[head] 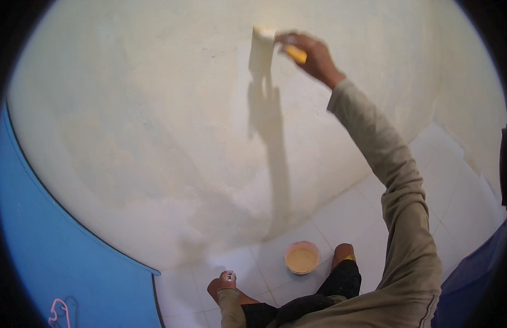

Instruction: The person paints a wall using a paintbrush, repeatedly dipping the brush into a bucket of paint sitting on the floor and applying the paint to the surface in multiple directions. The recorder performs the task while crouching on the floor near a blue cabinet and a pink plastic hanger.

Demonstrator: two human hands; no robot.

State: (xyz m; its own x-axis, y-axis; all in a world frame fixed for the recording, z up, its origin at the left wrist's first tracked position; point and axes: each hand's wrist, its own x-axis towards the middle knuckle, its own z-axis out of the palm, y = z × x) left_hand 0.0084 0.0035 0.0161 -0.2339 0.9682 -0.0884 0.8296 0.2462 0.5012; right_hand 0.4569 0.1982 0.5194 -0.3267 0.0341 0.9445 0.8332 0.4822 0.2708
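My right hand [315,55] is raised against the pale wall [175,102], closed around the yellow handle of a flat paintbrush [295,54]. Its cream-coated end touches or nearly touches the wall; hand and brush are slightly blurred. Below them falls the dark shadow of my arm and brush. My left hand [221,285] is low down by my left knee, with whitish smears on the fingers; whether it holds anything is unclear. Between my legs and the wall, a small pinkish tub [302,271] of cream-coloured paint [302,259] stands on the floor.
White tiles cover the floor [343,205]. On the left is a blue panel, possibly a door [73,262], with a pink hook-shaped thing [60,303] near its lower part. A dark blue object [466,279] stands at the right, below a black item [504,168] at the rim.
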